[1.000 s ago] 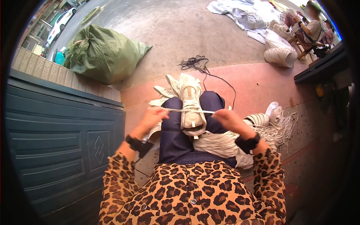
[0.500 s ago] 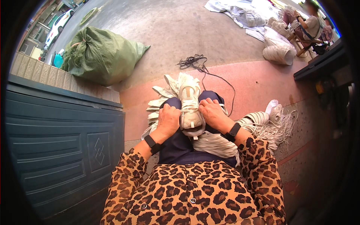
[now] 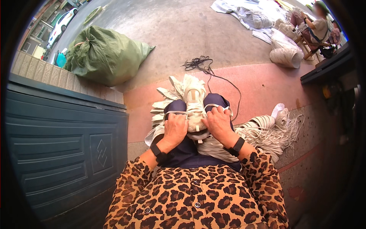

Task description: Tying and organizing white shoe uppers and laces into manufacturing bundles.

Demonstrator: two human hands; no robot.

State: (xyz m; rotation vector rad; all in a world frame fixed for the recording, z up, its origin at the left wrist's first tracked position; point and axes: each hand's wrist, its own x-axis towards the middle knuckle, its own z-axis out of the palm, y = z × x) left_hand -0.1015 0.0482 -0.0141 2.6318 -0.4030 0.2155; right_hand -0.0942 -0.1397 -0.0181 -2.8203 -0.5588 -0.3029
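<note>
A cream sneaker point(image 3: 195, 96) lies between my knees, its toe pointing away and its heel end toward me. My left hand point(image 3: 177, 128) is closed at the shoe's left side, pinching a pale shoelace point(image 3: 176, 112) that crosses my left knee. At the right side my right hand point(image 3: 218, 121) is closed on the other end of the lace, which loops over my right knee. My curled fingers hide the exact grip. More cream shoe parts point(image 3: 163, 104) fan out in a row left of the sneaker. A bundle of pale laces point(image 3: 217, 148) lies beneath my right forearm.
Loose pale laces point(image 3: 280, 133) spread over the floor at right. A tangled black cord point(image 3: 200, 64) lies ahead. A full green sack point(image 3: 105, 57) stands at far left, behind a blue panelled door point(image 3: 65, 149). Another person point(image 3: 317, 28) sits at far right near white bundles point(image 3: 284, 49).
Both hands have come slightly back toward me along the shoe. Lace now shows across both knees, more of it than before.
</note>
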